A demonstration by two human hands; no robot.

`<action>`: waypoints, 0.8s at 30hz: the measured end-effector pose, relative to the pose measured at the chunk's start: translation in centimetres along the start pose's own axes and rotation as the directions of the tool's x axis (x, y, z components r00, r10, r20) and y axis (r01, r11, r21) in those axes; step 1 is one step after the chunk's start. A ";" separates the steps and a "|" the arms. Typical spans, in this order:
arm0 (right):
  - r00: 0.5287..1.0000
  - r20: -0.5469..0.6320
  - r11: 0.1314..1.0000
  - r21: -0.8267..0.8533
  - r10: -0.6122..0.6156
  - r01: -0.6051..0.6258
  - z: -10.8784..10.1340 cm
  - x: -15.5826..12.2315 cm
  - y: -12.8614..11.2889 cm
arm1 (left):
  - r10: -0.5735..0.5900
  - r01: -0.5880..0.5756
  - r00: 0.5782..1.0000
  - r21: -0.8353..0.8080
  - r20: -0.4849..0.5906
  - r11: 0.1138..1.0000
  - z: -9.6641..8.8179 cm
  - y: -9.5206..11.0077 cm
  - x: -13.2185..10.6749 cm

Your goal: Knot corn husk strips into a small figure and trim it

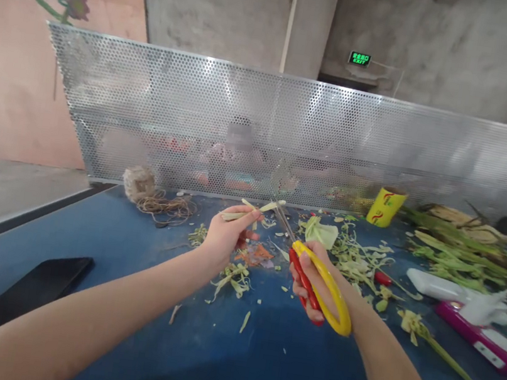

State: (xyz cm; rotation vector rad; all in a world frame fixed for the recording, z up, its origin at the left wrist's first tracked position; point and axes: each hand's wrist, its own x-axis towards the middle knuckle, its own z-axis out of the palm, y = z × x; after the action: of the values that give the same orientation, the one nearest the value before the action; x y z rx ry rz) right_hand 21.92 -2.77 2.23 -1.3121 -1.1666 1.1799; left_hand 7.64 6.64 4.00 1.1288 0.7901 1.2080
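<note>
My left hand (223, 236) is closed, pinching pale green plant strips (274, 206) between thumb and fingers; they look like husk or stalk pieces and cross each other. My right hand (311, 267) is wrapped round scissors (298, 246) with one yellow and one red handle. Their metal blades point up and left, close to the far end of a strip; whether they touch it I cannot tell. Beneath my hands lie curled plant scraps (234, 278) and orange-brown bits (255, 255) on the blue table (227, 364).
Twine (138, 185) lies at the back left, phone-like black slabs (37, 281) at the front left. To the right are a yellow roll (386, 207), long green stalks (449, 251), more scraps (358, 256) and a magenta power strip (474, 334). A perforated metal screen (176, 96) borders the back.
</note>
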 end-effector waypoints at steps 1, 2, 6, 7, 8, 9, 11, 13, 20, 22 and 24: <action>1.000 -0.014 1.000 0.003 -0.001 0.001 -0.3 -0.1 -0.2 | 0.000 0.000 1.000 0.001 0.012 1.000 0.5 -0.1 0.3; 1.000 -0.030 1.000 0.001 0.002 -0.002 -0.6 -0.1 -0.3 | 0.001 -0.001 1.000 0.002 0.023 1.000 0.9 -0.1 0.6; 0.997 -0.069 1.000 0.005 0.017 -0.017 -1.7 0.0 -1.1 | 0.003 -0.004 0.998 0.008 0.062 1.000 2.1 -0.3 1.8; 0.997 -0.072 0.999 0.017 0.035 -0.034 -1.9 0.0 -1.2 | 0.004 -0.004 0.997 0.011 0.071 1.000 2.4 -0.3 2.1; 0.996 -0.070 0.998 0.031 0.060 -0.058 -2.1 0.0 -1.4 | 0.004 -0.005 0.997 0.014 0.080 1.000 2.6 -0.3 2.3; 0.994 -0.073 0.996 0.044 0.079 -0.075 -2.3 0.0 -1.6 | 0.003 -0.004 0.996 0.017 0.090 1.000 2.8 -0.4 2.6; 0.991 -0.090 0.994 0.054 0.095 -0.091 -2.5 0.0 -1.8 | -0.001 -0.001 0.994 0.021 0.112 1.000 3.1 -0.5 3.1; 0.990 -0.113 0.996 0.044 0.080 -0.076 -2.7 0.0 -1.9 | -0.006 0.003 0.991 0.023 0.134 1.000 3.4 -0.7 3.6; 0.978 -0.157 0.991 0.017 0.134 -0.133 -3.4 0.8 -1.8 | -0.030 0.025 0.987 0.031 0.155 0.999 4.0 -1.4 4.3; 0.972 -0.128 0.981 0.023 0.196 -0.195 -3.5 1.2 -1.4 | -0.047 0.043 0.988 0.033 0.149 0.999 3.7 -1.6 4.3; 0.972 -0.112 0.978 0.049 0.206 -0.202 -3.8 1.7 -0.7 | -0.063 0.060 0.989 0.029 0.131 0.998 3.1 -1.8 4.2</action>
State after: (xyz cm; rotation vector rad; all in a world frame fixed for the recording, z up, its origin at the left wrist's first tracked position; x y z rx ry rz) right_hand 25.84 -1.26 2.97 -1.4793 -0.9380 1.2472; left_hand 11.93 10.04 3.60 1.1832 0.7358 1.0634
